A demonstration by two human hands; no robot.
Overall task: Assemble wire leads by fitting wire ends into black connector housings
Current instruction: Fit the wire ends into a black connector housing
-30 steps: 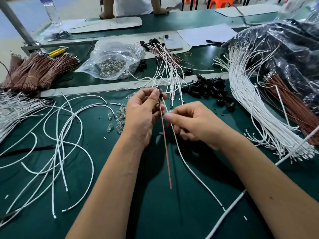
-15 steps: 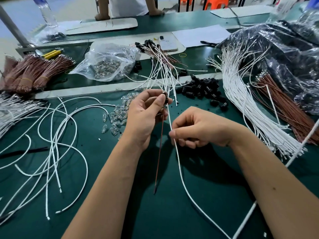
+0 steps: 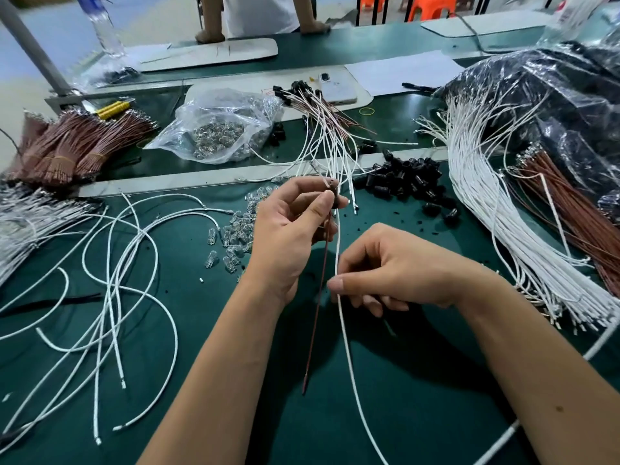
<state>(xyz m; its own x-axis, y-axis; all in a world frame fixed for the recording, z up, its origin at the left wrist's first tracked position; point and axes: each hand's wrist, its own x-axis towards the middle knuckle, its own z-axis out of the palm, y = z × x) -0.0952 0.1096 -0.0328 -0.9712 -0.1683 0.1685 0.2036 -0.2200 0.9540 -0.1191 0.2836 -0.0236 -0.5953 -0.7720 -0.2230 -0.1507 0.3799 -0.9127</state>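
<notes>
Black connector housing [image 3: 333, 196] pinched at my left hand [image 3: 291, 229] fingertips, thumb and forefinger clamped on it, mostly hidden so I can't tell how deep anything sits. Brown wire [image 3: 317, 297] hangs straight down from it below my left palm — looks already seated. White wire [image 3: 338, 243] runs from the housing down to my right hand [image 3: 392, 266], thumb and forefinger pinched on it, rest of that hand's fingers curled under.

Change: a second ago my right pinch was close under the housing, now it has slid down the white wire, well below my left fingers, and the wire looks taut between the two hands. I read that as the white end pushed in and me tugging or stroking it to check — this lead probably near done.

Outward: loose black housings pile [image 3: 406, 182] just beyond my left fingertips, finished leads [image 3: 322, 122] farther out past it, white wire bundle [image 3: 496, 229] right of my right hand, clear bulbs [image 3: 235, 229] left of my left hand.
</notes>
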